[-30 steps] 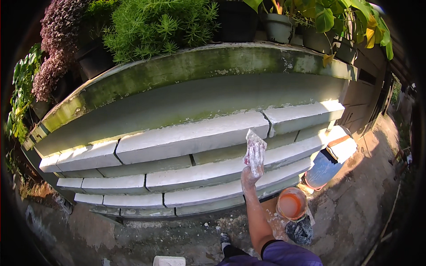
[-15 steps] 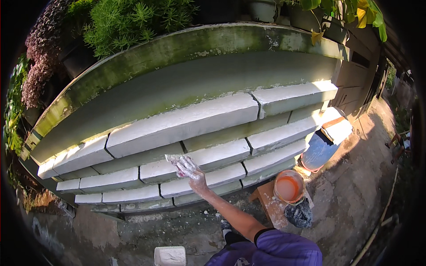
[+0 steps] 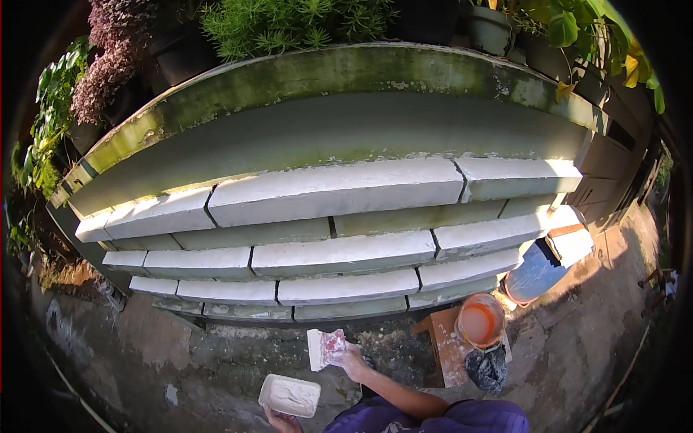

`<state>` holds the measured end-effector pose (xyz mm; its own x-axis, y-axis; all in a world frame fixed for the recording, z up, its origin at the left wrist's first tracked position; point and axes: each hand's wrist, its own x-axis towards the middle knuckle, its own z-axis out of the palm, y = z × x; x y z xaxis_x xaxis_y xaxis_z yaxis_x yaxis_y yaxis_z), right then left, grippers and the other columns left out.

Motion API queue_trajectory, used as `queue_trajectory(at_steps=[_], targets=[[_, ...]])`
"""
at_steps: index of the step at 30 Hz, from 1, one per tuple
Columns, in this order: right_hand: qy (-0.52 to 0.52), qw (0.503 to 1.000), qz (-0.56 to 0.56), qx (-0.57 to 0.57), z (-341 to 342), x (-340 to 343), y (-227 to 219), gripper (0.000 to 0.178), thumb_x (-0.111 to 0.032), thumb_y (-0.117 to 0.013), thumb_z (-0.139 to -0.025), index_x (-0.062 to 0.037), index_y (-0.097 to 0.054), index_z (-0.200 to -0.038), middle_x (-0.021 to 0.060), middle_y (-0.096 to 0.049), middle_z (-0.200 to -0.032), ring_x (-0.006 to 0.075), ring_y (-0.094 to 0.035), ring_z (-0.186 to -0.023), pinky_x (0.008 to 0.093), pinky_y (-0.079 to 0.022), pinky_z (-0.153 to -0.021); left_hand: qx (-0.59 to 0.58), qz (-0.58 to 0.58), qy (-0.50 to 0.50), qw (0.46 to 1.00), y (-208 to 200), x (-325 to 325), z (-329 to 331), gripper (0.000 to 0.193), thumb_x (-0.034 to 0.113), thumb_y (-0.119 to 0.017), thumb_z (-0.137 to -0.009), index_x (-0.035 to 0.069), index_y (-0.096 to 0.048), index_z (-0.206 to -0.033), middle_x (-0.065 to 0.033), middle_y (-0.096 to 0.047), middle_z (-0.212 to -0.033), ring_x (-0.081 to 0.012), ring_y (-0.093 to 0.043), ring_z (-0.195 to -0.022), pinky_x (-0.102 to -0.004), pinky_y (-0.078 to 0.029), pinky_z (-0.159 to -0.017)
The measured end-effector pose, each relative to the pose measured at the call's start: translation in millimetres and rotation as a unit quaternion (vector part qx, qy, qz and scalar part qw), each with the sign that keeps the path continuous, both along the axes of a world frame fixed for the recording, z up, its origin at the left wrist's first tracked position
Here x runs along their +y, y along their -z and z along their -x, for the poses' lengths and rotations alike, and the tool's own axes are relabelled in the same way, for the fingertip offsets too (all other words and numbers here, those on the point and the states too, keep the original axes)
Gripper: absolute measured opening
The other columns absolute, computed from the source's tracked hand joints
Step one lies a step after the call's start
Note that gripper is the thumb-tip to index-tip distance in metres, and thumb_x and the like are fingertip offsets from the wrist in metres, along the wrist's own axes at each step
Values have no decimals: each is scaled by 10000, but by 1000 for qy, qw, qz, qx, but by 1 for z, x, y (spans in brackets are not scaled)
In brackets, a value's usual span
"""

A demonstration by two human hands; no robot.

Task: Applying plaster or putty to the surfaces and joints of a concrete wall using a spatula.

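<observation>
My right hand grips a wide putty knife, its flared blade coated white and its pinkish part by my fingers. It is in front of the lowest ledge, apart from the blocks. My left hand holds a white rectangular tub by its near side; thick white paste lies inside. Beyond my hands rises a stepped wall of ledges, with white-coated tops and dark vertical gaps between the blocks.
On the right, an orange bucket stands on a low wooden bench, beside a black plastic bag. Behind them sits a blue container. Potted plants line the mossy upper rim.
My right hand has pulled back from the middle ledges toward me with the putty knife. My left hand has come into view, holding the tub, now lifted and tilted. The view has shifted.
</observation>
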<state>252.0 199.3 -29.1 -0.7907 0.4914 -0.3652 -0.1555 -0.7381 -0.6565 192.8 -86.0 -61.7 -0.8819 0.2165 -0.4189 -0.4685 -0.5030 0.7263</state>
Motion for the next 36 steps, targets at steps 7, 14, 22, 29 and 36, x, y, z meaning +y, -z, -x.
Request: queue_trajectory(at_steps=[7, 14, 22, 29, 36], targets=[[103, 988, 81, -82, -42, 14, 25, 241, -39, -560, -944, 14, -612, -1174, 146, -672, -1133, 283, -681, -1043, 480, -559, -940, 15, -31, 43, 998, -29, 41, -23, 536, 467, -404, -1016, 97, -514, -1388, -72, -592, -1356, -268, -570, -1238, -448, -465, -1018], [100, 991, 83, -10, -55, 29, -9, 247, -71, -530, -962, -3, -618, -1182, 125, -678, -1135, 262, -672, -1054, 450, -548, -929, -2, -45, 32, 998, -37, 46, -47, 476, 477, -457, -1010, 140, -546, -1335, -5, -647, -1221, -167, -618, -1073, -334, -482, -827], [24, 923, -384, 5, -62, 28, -63, 259, -103, -507, -992, 9, -601, -1205, 96, -672, -1119, 217, -662, -1026, 371, -525, -922, -19, -23, -1, 1000, -50, 25, -75, 473, 462, -447, -1023, 152, -495, -1378, -13, -608, -1294, -185, -585, -1155, -359, -470, -885], [-16, 990, -91, 108, -60, -13, -121, 269, 6, -540, -935, 25, -576, -1201, 103, -663, -1122, 192, -675, -1004, 331, -561, -887, -3, -17, -39, 999, -65, 16, -86, 521, 462, -443, -1030, 104, -473, -1406, -53, -593, -1334, -207, -574, -1207, -371, -456, -952], [-16, 979, -185, 79, -85, -28, -147, 418, 103, -575, -873, 33, -527, -1282, 102, -637, -1203, 175, -657, -1052, 324, -542, -934, -5, -39, -32, 999, -64, 9, -103, 512, 437, -454, -1024, 114, -455, -1422, -64, -567, -1371, -225, -568, -1229, -387, -465, -967]])
